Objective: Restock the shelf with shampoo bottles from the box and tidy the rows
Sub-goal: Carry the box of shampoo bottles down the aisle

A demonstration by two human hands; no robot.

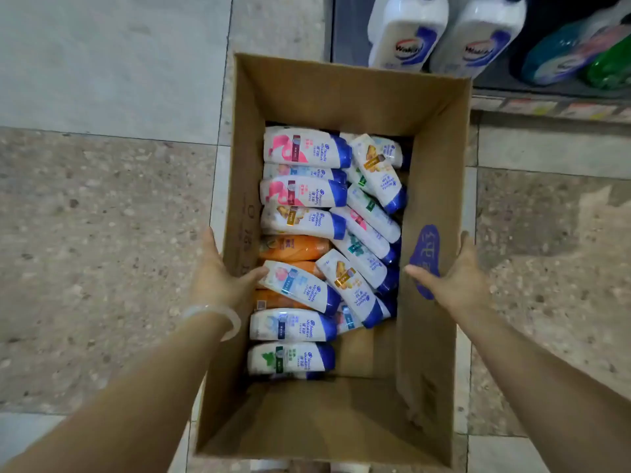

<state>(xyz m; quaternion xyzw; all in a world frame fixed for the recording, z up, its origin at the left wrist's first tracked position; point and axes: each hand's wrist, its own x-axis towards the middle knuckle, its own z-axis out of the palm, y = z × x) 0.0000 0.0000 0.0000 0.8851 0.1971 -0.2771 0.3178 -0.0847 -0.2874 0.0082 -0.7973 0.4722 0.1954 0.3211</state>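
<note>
Both hands grip the box walls, one per side.

Left hand (218, 278) clamps the left wall of the cardboard box (433, 186): thumb hooked inside over the rim, fingers outside, thumb tip touching a white shampoo bottle (300, 290). Right hand (450, 273) does the same on the right wall, thumb inside across a purple mark (425, 264), fingers outside. I see a pale bangle (218, 317) on the left wrist. Between the hands, shampoo bottles (304, 192) lie flat in the box: a stacked row against the left wall, a looser tilted pile toward the right, two orange bottles (295, 248) among the white ones. Near end of the box floor is bare cardboard. Beyond the hands, past the far wall, a shelf (546, 104) carries large white jugs (406, 32) and blue and green bottles (560, 59). Speckled floor tiles (102, 233) surround everything.
</note>
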